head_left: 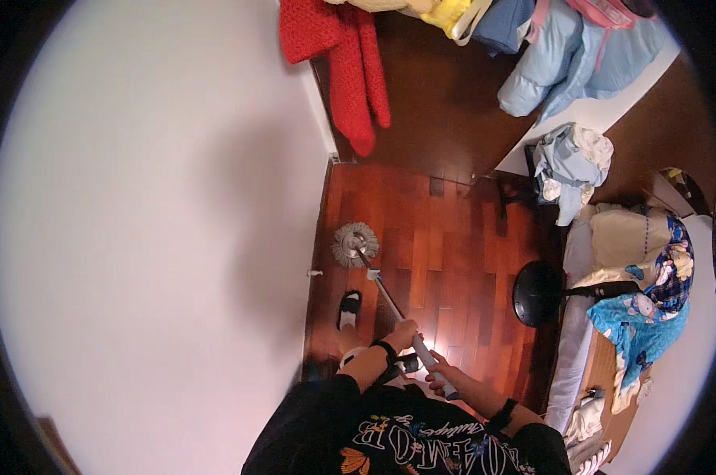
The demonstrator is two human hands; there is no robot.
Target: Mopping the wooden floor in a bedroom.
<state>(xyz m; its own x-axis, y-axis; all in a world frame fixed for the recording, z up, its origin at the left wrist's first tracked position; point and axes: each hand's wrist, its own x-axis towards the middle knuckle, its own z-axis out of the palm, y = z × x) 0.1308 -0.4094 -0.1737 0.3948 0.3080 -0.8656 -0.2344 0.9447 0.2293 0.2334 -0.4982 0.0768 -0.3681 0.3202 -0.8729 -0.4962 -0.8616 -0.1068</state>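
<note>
A mop point(389, 299) with a round, grey string head slants across my front. Its mop head point(356, 245) lies on the red-brown wooden floor point(445, 261), close to the white wall at left. My left hand point(402, 336) is wrapped round the pole partway up, a dark band on its wrist. Closer to my body, my right hand point(443, 375) grips the thick grey upper part of the handle. My feet in dark sandals point(349, 309) stand below, the other one partly hidden behind my arms.
The white wall point(160, 206) runs along the left. A dark round base point(536, 294) stands on the floor at right, beside a bed point(578, 348) strewn with clothes. Red knitted garments point(350, 87) and a light blue jacket point(564, 55) hang by dark brown furniture point(445, 103) ahead.
</note>
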